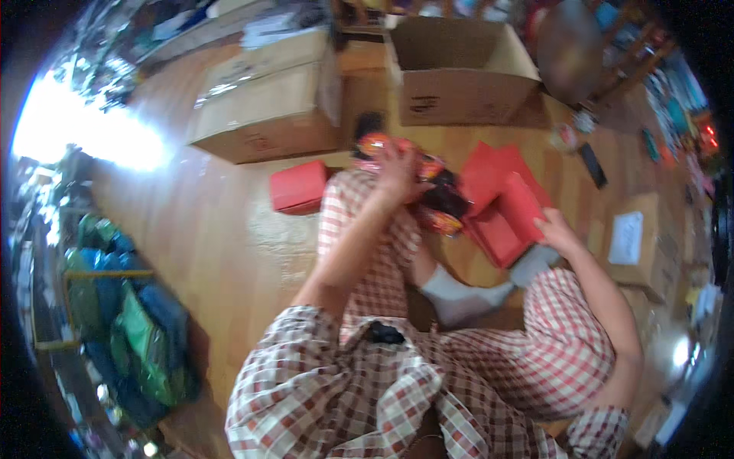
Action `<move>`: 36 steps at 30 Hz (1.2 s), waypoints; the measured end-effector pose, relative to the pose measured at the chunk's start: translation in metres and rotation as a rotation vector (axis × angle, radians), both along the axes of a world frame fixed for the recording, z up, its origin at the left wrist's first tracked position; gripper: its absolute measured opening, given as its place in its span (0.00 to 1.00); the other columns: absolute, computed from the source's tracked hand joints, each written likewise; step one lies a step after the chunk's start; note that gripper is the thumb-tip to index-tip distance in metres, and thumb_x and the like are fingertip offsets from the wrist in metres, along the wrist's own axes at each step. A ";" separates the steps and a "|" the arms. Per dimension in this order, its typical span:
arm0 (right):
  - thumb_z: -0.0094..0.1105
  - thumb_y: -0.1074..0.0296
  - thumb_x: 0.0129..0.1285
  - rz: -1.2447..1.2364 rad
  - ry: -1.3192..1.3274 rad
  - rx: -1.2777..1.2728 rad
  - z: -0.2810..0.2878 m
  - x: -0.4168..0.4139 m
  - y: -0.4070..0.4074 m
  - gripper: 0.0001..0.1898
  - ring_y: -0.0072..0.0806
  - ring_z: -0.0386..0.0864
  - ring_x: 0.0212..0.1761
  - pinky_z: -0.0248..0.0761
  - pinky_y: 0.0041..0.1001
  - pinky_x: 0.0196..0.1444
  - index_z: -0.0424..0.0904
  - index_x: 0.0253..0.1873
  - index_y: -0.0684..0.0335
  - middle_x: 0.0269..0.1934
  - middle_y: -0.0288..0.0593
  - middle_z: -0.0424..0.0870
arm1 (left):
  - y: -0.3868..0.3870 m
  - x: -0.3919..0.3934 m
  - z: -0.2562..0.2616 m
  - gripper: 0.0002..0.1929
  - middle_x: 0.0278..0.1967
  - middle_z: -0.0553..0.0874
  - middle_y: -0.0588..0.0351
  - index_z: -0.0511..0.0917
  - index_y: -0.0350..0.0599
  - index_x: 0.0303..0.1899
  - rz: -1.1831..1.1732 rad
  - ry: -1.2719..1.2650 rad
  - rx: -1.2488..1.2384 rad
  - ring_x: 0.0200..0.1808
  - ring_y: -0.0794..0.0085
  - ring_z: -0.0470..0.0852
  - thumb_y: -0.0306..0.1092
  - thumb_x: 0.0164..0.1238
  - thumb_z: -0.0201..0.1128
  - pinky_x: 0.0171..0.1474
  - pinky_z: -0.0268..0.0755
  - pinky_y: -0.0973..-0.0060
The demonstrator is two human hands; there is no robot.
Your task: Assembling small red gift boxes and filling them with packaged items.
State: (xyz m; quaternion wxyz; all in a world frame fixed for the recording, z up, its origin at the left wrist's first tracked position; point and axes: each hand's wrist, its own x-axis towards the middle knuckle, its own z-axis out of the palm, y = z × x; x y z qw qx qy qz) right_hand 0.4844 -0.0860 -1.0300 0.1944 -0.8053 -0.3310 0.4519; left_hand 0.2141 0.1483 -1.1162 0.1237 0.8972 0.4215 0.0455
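Observation:
Fingers spread, my left hand (398, 175) rests on a pile of colourful wrapped packets (436, 172) in black, red and orange, beside my knee. Blur hides whether its fingers grip one. At the right, my right hand (559, 232) holds the edge of an opened red box (504, 221), whose flaps stand up and whose inside faces me. A second red box (298, 186), closed, lies on the wooden floor left of my knee.
A closed cardboard box (269, 103) stands at the upper left, an open one (467, 94) at the upper right. Another carton (648, 246) bearing a white label is at the right. A dark slim object (592, 165) and a tape roll (565, 137) lie nearby. Blue and green bags (137, 338) are at the left.

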 end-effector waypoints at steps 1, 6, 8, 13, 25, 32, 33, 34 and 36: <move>0.48 0.64 0.65 -0.010 -0.048 0.003 0.015 -0.009 0.002 0.14 0.25 0.77 0.35 0.74 0.26 0.27 0.73 0.50 0.65 0.36 0.39 0.78 | 0.000 -0.003 0.002 0.43 0.63 0.53 0.27 0.58 0.47 0.63 -0.022 0.036 0.054 0.65 0.35 0.53 0.59 0.48 0.66 0.65 0.50 0.45; 0.47 0.65 0.66 0.016 -0.064 0.018 0.018 -0.016 -0.003 0.14 0.28 0.79 0.34 0.77 0.29 0.26 0.73 0.52 0.65 0.38 0.42 0.80 | -0.014 -0.026 0.016 0.17 0.53 0.70 0.37 0.72 0.42 0.51 0.077 -0.408 0.044 0.56 0.38 0.64 0.30 0.58 0.54 0.58 0.59 0.48; 0.47 0.65 0.66 0.012 -0.030 0.027 0.021 -0.012 -0.005 0.14 0.28 0.79 0.34 0.77 0.28 0.26 0.73 0.52 0.65 0.38 0.42 0.80 | -0.007 -0.022 0.004 0.16 0.50 0.72 0.38 0.73 0.41 0.49 0.134 -0.550 0.038 0.53 0.40 0.67 0.28 0.58 0.54 0.56 0.62 0.50; 0.48 0.65 0.65 0.000 0.033 0.034 0.025 -0.002 -0.011 0.14 0.28 0.79 0.35 0.77 0.30 0.27 0.74 0.52 0.65 0.38 0.41 0.80 | 0.011 -0.027 -0.002 0.07 0.32 0.79 0.43 0.74 0.37 0.38 0.367 -1.065 0.047 0.36 0.52 0.77 0.24 0.58 0.52 0.40 0.68 0.63; 0.50 0.66 0.65 0.044 0.117 -0.030 -0.008 0.067 -0.017 0.17 0.40 0.77 0.45 0.82 0.34 0.30 0.68 0.55 0.70 0.50 0.51 0.72 | -0.100 0.032 0.126 0.11 0.36 0.80 0.55 0.71 0.40 0.48 0.322 -1.460 -1.322 0.40 0.67 0.81 0.33 0.70 0.51 0.44 0.79 0.66; 0.50 0.67 0.65 0.051 0.115 -0.066 -0.008 0.069 -0.020 0.15 0.37 0.79 0.44 0.82 0.32 0.29 0.70 0.54 0.67 0.50 0.49 0.74 | -0.150 0.086 0.052 0.08 0.27 0.74 0.68 0.74 0.37 0.37 0.194 -1.079 -1.012 0.27 0.88 0.68 0.31 0.70 0.50 0.29 0.62 0.86; 0.49 0.67 0.65 0.048 0.081 -0.125 -0.006 0.068 -0.019 0.16 0.35 0.79 0.44 0.82 0.31 0.31 0.71 0.56 0.65 0.49 0.46 0.76 | -0.152 0.091 0.048 0.09 0.26 0.73 0.67 0.74 0.37 0.37 0.132 -1.021 -0.971 0.27 0.87 0.68 0.31 0.70 0.50 0.28 0.62 0.86; 0.49 0.67 0.65 0.041 0.083 -0.128 -0.006 0.067 -0.019 0.16 0.35 0.79 0.44 0.82 0.31 0.31 0.71 0.56 0.65 0.49 0.46 0.76 | -0.158 0.096 0.043 0.09 0.26 0.74 0.66 0.74 0.35 0.37 0.100 -1.015 -0.949 0.27 0.86 0.69 0.31 0.70 0.50 0.29 0.63 0.84; 0.49 0.66 0.65 0.042 0.007 -0.095 -0.008 0.068 -0.019 0.18 0.36 0.79 0.43 0.82 0.31 0.32 0.70 0.57 0.64 0.50 0.48 0.76 | -0.164 0.105 0.035 0.10 0.25 0.75 0.64 0.74 0.34 0.36 0.064 -1.005 -0.935 0.27 0.86 0.70 0.31 0.70 0.49 0.29 0.65 0.83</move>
